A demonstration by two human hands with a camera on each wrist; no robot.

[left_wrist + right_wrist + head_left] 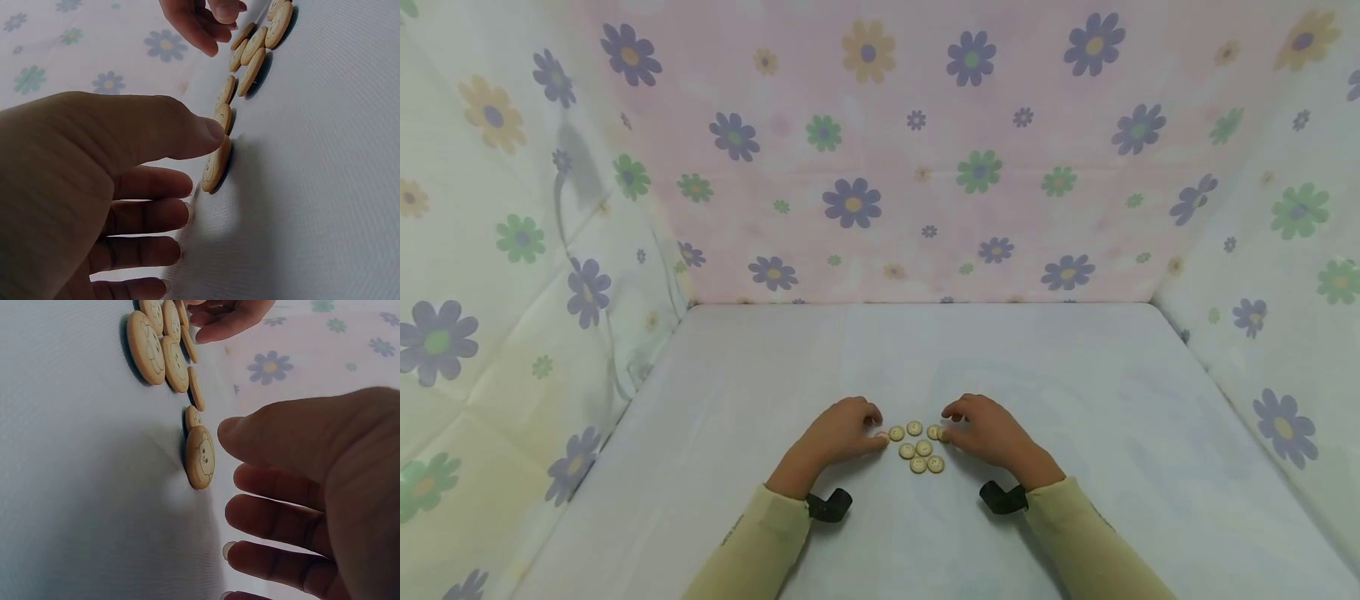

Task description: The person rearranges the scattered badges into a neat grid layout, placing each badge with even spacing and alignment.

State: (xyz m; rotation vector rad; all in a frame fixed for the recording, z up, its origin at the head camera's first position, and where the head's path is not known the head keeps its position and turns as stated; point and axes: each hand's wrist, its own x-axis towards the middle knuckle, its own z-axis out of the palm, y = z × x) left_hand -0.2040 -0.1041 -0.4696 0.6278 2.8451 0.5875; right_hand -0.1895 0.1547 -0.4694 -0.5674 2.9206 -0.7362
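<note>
Several round wooden buttons [923, 448], with two holes and engraved lines, lie flat on the white tabletop in a loose group. My left hand [844, 431] is at the group's left end, its thumb tip overlapping the edge of the leftmost button [216, 169] in the left wrist view. On that side the other fingers are loosely bent and spread below the thumb. At the right end is my right hand [992, 432], thumb close beside the rightmost button [200, 457], fingers slightly curved with nothing between them. That button overlaps its neighbour [192, 417].
White cloth [917, 358] covers the tabletop. Flower-print fabric [895, 150] hangs at the back and on both sides. Black wrist-camera mounts [831, 506] stick out below the wrists, next to light sleeves [748, 546].
</note>
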